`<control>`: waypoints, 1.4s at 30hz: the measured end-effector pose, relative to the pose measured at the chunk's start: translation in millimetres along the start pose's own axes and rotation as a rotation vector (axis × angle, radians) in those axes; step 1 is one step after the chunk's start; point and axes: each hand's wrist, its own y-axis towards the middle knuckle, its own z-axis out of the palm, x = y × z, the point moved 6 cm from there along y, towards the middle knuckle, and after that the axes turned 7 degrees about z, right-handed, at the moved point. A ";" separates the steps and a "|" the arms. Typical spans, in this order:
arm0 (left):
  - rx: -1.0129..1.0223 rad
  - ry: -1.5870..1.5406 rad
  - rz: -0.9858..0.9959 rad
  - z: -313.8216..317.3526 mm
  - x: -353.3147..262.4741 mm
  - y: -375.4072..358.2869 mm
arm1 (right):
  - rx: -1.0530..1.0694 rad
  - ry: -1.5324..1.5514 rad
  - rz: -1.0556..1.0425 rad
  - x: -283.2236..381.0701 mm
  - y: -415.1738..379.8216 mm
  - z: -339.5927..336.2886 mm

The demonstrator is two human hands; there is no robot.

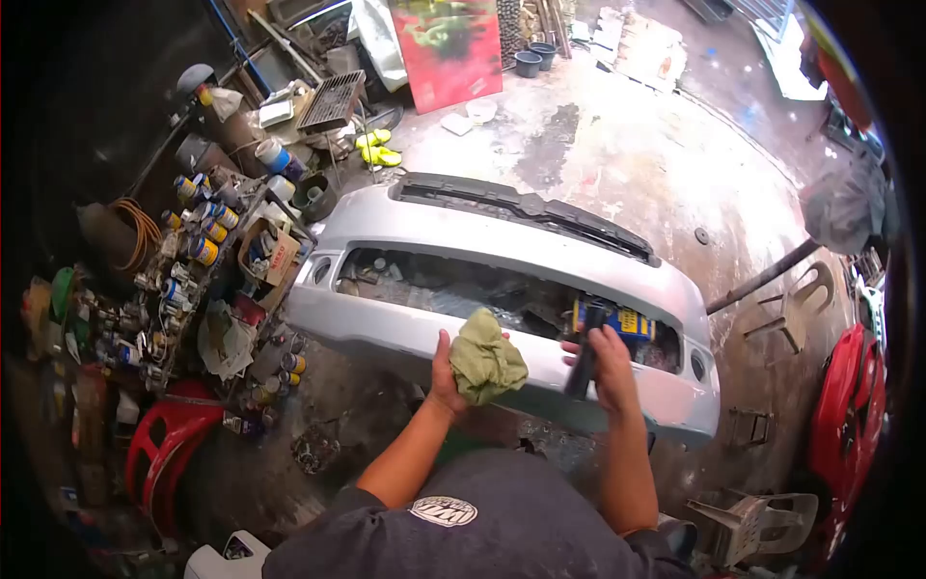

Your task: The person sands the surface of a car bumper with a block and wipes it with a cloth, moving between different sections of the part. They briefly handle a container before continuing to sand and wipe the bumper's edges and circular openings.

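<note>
Bumper, silver, detached, lying on workshop floor before the person: left hand fingers bunched on green rag pressed to its lower face, right hand fingers wrapped round black spray can; wiping apparently mid-course, finish undeterminable.

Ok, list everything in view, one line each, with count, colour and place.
bumper: one, silver, centre, on the floor
rag: one, green, against the bumper's front
spray can: one, black, at the bumper's opening
shelf of cans: many cans, mostly blue and yellow, left
stool: one, red, lower left
painted panel: one, red and green, top centre
left hand: grip on the rag
right hand: grip on the spray can
</note>
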 end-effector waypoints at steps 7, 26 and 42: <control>-0.134 0.758 -0.022 -67.5 -216.4 147.4 | -0.383 -1.124 -0.430 -41.2 159.3 110.4; -0.120 2.212 0.392 -204.8 -340.2 290.9 | -0.179 -1.653 -0.665 -101.6 395.4 276.3; 0.017 2.128 0.670 -193.2 -328.6 307.3 | -0.053 -1.660 -0.667 -100.9 408.9 265.5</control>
